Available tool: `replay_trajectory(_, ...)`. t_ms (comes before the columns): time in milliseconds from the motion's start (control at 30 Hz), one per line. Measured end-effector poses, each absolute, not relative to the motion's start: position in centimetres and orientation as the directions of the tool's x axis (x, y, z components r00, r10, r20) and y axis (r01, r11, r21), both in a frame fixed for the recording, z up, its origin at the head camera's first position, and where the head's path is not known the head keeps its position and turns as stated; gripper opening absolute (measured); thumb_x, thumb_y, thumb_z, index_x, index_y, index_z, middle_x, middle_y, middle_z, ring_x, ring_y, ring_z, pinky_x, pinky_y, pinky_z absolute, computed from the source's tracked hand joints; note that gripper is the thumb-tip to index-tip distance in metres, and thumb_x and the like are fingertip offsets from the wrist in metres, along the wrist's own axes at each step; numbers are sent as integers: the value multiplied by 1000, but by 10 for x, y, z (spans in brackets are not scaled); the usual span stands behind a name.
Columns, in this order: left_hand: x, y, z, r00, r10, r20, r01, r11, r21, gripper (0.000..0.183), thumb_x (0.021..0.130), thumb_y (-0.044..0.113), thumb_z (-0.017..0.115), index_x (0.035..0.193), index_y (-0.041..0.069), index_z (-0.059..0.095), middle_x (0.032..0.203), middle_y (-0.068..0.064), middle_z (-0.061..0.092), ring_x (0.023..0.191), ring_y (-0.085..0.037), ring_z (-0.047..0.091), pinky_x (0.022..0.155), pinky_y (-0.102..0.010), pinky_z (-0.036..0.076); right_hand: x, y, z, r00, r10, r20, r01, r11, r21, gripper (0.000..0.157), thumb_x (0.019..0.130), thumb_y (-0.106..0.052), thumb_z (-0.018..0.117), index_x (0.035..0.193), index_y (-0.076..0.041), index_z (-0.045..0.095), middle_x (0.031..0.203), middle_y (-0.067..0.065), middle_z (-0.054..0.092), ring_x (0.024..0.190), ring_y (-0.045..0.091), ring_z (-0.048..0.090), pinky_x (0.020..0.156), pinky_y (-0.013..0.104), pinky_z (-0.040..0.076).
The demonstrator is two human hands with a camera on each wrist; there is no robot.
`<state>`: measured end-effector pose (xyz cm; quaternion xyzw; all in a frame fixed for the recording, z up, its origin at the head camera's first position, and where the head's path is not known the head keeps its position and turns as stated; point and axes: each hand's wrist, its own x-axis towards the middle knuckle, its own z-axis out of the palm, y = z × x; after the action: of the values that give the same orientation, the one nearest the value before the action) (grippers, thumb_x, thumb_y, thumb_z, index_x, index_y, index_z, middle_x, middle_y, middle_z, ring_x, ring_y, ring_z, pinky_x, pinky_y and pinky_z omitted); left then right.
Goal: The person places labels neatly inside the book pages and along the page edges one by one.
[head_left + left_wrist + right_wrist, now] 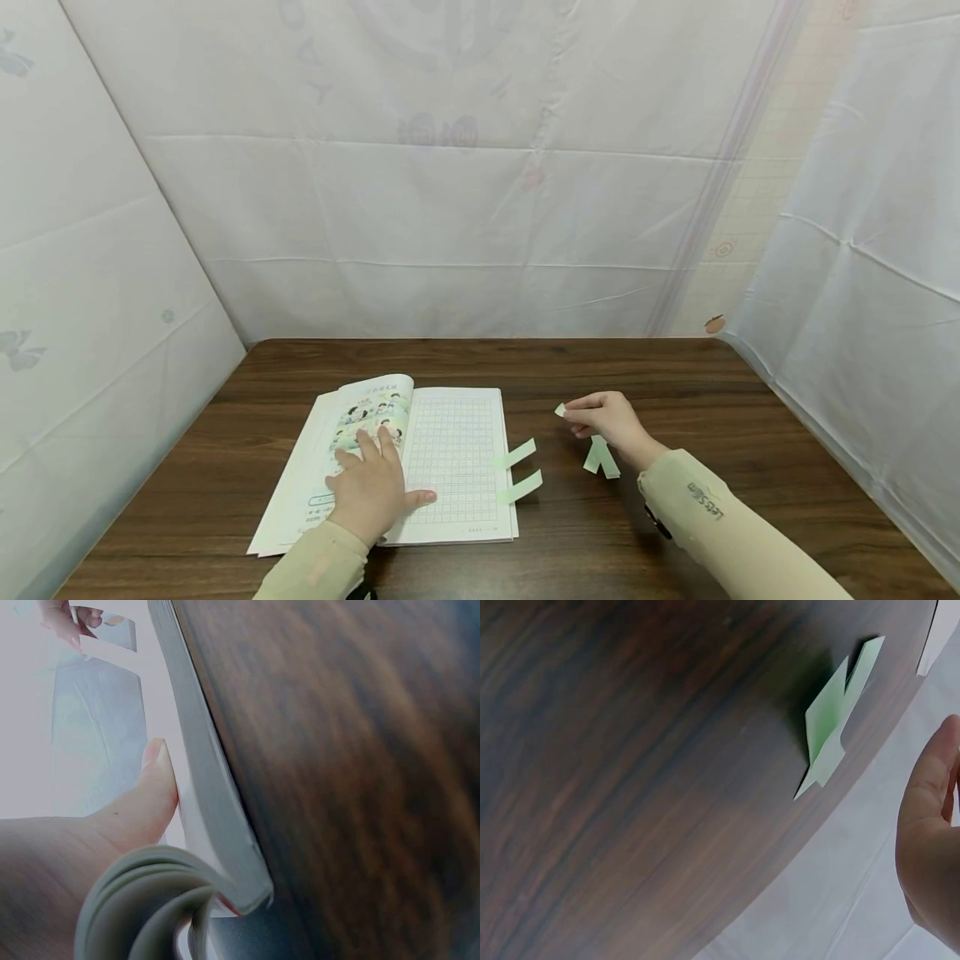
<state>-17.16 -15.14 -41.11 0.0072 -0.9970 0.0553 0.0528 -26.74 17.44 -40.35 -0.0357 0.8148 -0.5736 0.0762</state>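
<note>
An open book (457, 433) lies on the left of the table, its left page printed with coloured pictures and its right page with a grid. My left hand (371, 492) rests spread across the left page, thumb reaching over the fold onto the grid page. Two pale green sticky strips, an upper strip (520, 453) and a lower strip (523, 487), stick out past the book's right edge. My right hand (611, 419) pinches a small green sticky strip (560, 410) between thumb and fingertips, above the table right of the book.
More green sticky strips (602, 458) lie crossed on the dark wooden table (465, 358), just below my right hand. In the left wrist view, curled pages (150, 892) bulge beside the left hand. A white cloth (450, 208) hangs behind the table and at both sides.
</note>
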Motion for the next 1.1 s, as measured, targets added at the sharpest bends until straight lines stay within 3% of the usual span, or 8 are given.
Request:
replay_trajectory(133, -171, -152, -412, -993, -1, 120, -15, 994, -112, 122, 68, 78, 68, 139, -17, 41, 135, -45, 45, 109, -69, 50, 68, -69, 53, -269, 169, -404, -989, -128, -79, 37, 301, -953, 28, 89, -5, 69, 111, 12, 68, 100, 23, 73, 73, 19, 71, 70, 34, 60)
replay_trajectory(333, -171, -152, -412, -992, 3, 126, -12, 993, -113, 122, 68, 77, 68, 139, -18, 41, 134, -45, 45, 109, -69, 51, 68, -69, 52, -273, 161, -405, -989, -123, -76, 41, 267, -963, 31, 88, 1, 68, 115, 16, 64, 88, 12, 74, 66, 14, 69, 67, 30, 60)
replay_trajectory(533, -171, -152, -412, -991, 3, 134, -11, 994, -110, 122, 67, 77, 68, 139, -17, 41, 134, -46, 46, 109, -69, 51, 68, -69, 52, -273, 155, -403, -989, -115, -95, 64, 248, -967, 27, 88, 0, 68, 110, 16, 65, 94, 23, 72, 65, 11, 68, 67, 29, 60)
replay_trajectory(1100, -172, -152, -412, -993, -8, 115, -19, 996, -88, 122, 67, 77, 69, 140, -17, 40, 135, -46, 44, 110, -70, 49, 70, -70, 52, -279, 137, -406, -984, -121, -131, 97, 257, -962, 24, 89, -3, 68, 109, 12, 67, 97, 23, 70, 61, 12, 65, 59, 25, 56)
